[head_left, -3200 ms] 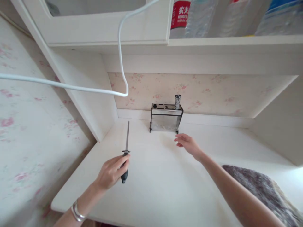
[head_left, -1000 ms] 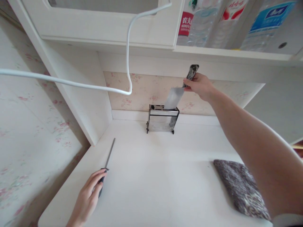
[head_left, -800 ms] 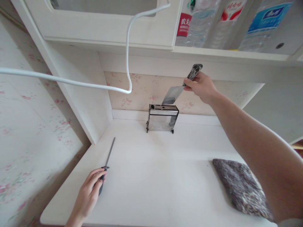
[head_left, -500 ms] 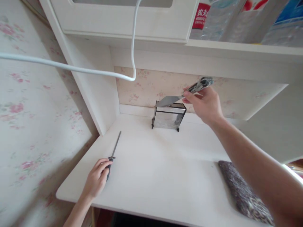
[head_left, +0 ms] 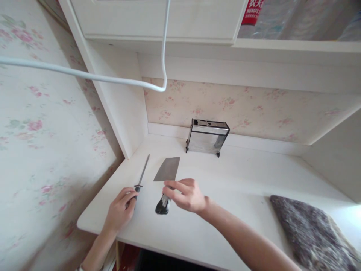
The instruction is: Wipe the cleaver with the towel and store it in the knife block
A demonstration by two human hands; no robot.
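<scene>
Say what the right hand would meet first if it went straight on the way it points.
Probably the sharpening steel, held in the left hand. The right hand might pass above it, though, since height over the table is hard to judge.

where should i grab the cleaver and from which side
Best by its handle, coming from the near right, where the right hand holds it. The handle points toward the near side while the broad, flat blade points away, so this approach should keep the hand clear of the blade.
</scene>
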